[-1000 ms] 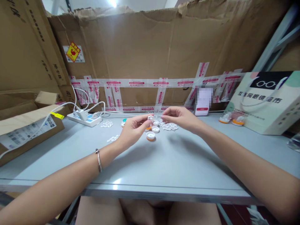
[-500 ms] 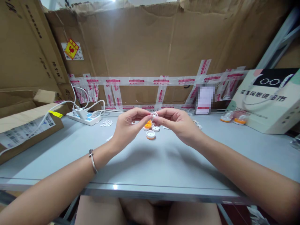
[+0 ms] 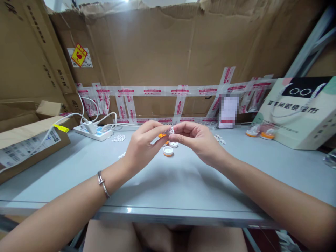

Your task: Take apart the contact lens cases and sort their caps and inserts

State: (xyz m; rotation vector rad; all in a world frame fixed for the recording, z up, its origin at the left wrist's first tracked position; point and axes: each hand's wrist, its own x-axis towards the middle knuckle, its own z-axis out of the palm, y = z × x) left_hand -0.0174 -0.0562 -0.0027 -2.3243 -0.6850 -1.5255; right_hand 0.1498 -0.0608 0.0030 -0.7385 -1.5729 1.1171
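Above the grey table, my left hand and my right hand meet, thumbs and forefingers closed. Between their fingertips is a small white and clear plastic piece; fingers partly cover it, and its exact kind is too small to make out. The right hand pinches its white part, and the left fingertips are on its clear side. Just below stands a round white cap with an orange base. Behind that lie another round white cap and an orange piece, partly hidden by the left hand.
Small white discs lie left of my hands, near a power strip with cables. More small white pieces are at right. A phone leans at the back. Orange-based clear domes sit by a paper bag. Cardboard closes off the back.
The small piece has turned between the fingertips and now shows its white part on the right. My left hand has shifted slightly, with its fingers tilted lower. The view has moved a little.
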